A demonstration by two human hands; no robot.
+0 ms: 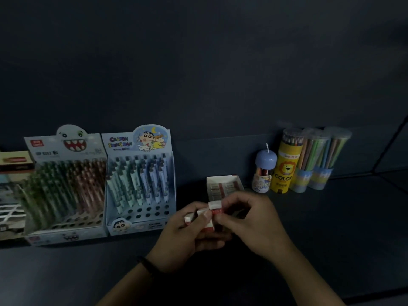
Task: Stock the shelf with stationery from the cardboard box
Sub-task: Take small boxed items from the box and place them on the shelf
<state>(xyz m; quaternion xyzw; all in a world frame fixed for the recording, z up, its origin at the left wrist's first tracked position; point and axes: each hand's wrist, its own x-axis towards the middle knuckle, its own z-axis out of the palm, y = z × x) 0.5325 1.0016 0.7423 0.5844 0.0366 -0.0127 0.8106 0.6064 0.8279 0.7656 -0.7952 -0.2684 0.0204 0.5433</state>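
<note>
Low in the middle of a dark shelf point(331, 228), my left hand point(187, 237) grips several small white and red erasers point(206, 219). My right hand point(249, 219) pinches the top eraser point(215, 206) of that bunch with thumb and forefinger. Just behind my hands stands a small open white eraser box point(223, 184) with more erasers inside. The cardboard box is not in view.
Two pen display boxes stand at the left, a shark one point(66, 186) and a cartoon one point(141, 180). At the right are a blue-capped tube point(263, 171), a yellow coloured-pencil tube point(284, 168) and two clear pencil tubes point(315, 160). More packs point(13, 184) lie at the far left.
</note>
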